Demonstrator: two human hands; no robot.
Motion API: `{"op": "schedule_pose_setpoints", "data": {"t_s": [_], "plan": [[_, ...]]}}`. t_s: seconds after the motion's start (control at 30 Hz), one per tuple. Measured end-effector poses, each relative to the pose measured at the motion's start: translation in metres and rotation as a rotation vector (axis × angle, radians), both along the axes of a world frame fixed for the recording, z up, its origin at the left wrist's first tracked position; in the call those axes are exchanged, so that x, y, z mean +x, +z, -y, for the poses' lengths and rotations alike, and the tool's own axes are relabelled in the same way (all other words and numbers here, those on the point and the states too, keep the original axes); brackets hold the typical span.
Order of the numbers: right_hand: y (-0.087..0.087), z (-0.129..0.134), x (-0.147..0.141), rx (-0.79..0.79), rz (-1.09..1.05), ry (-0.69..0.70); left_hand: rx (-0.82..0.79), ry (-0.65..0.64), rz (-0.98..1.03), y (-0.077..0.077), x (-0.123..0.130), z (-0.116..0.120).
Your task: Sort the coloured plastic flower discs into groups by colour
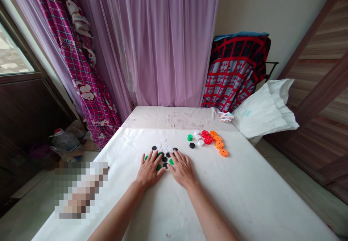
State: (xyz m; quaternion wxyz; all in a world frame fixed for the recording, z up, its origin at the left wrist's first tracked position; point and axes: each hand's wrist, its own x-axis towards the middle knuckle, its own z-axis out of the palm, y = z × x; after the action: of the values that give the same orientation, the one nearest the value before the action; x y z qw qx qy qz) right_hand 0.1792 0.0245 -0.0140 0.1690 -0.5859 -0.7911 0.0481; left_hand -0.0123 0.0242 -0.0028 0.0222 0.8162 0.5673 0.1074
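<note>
Flat notched discs lie joined in a pattern on the white table, with white discs (164,148) at the top and black discs (164,159) and green discs (171,161) below. My left hand (150,169) rests palm down with fingers spread over the left side of the pattern, partly hiding green and black pieces. On the right side, my right hand (181,166) lies the same way, its fingertips on the black and green discs. Both hands touch the pieces and hold nothing visible. One white disc (164,139) sits just above the pattern.
Right of the pattern stand stacks of discs: green (189,137), black (192,145), white (200,143), red (208,139) and orange (223,152). A white bag (266,110) leans at the far right corner of the table (244,197). A blurred patch covers the left edge.
</note>
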Motion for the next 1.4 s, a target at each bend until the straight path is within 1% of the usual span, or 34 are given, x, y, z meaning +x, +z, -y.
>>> {"op": "schedule_pose_setpoints", "data": {"t_s": [0.1, 0.17, 0.27, 0.33, 0.43, 0.53, 0.63, 0.7, 0.73, 0.8, 0.9, 1.0, 1.1, 1.17, 1.23, 1.27, 1.3, 1.4], "plan": [[0.001, 0.0, -0.004, -0.021, -0.022, 0.078, 0.025, -0.09, 0.049, -0.005, -0.007, 0.003], [0.002, 0.002, -0.003, -0.002, -0.035, 0.145, 0.047, -0.127, 0.082, -0.007, -0.013, 0.006], [0.003, 0.006, -0.002, 0.052, -0.049, 0.237, 0.092, -0.098, 0.112, -0.008, -0.017, 0.01], [0.003, 0.006, -0.001, 0.09, -0.059, 0.275, 0.12, -0.085, 0.115, -0.008, -0.017, 0.009], [0.001, 0.005, -0.001, 0.143, -0.073, 0.279, 0.108, -0.125, 0.102, -0.008, -0.013, 0.002], [-0.002, 0.005, -0.002, 0.167, -0.087, 0.244, 0.061, -0.162, 0.1, -0.01, -0.009, -0.005], [-0.007, 0.004, 0.0, 0.193, -0.113, 0.225, 0.019, -0.199, 0.106, -0.01, -0.01, -0.003], [-0.011, 0.001, 0.002, 0.247, -0.147, 0.189, -0.009, -0.214, 0.107, -0.008, -0.013, -0.002], [-0.013, -0.002, 0.004, 0.279, -0.167, 0.151, -0.014, -0.202, 0.105, -0.006, -0.015, -0.002], [-0.017, -0.012, 0.006, 0.327, -0.192, 0.051, -0.001, -0.136, 0.098, -0.004, -0.019, -0.007], [-0.02, -0.03, 0.007, 0.316, -0.164, -0.061, 0.023, -0.043, 0.088, -0.002, -0.023, -0.024], [-0.019, -0.043, 0.008, 0.254, -0.138, -0.085, 0.005, 0.0, 0.099, -0.002, -0.026, -0.04], [-0.018, -0.046, 0.011, 0.24, -0.204, -0.064, -0.024, 0.008, 0.17, -0.001, -0.03, -0.042], [-0.018, -0.044, 0.015, 0.245, -0.305, -0.056, -0.035, -0.001, 0.275, 0.0, -0.034, -0.037], [-0.018, -0.043, 0.019, 0.235, -0.396, -0.089, -0.037, 0.027, 0.434, 0.0, -0.038, -0.031], [-0.018, -0.044, 0.02, 0.229, -0.425, -0.118, -0.034, 0.079, 0.535, 0.0, -0.041, -0.029], [-0.017, -0.046, 0.021, 0.225, -0.439, -0.144, -0.028, 0.157, 0.648, -0.001, -0.043, -0.028], [-0.015, -0.057, 0.019, 0.208, -0.418, -0.171, 0.017, 0.465, 1.046, -0.002, -0.047, -0.031]]}}
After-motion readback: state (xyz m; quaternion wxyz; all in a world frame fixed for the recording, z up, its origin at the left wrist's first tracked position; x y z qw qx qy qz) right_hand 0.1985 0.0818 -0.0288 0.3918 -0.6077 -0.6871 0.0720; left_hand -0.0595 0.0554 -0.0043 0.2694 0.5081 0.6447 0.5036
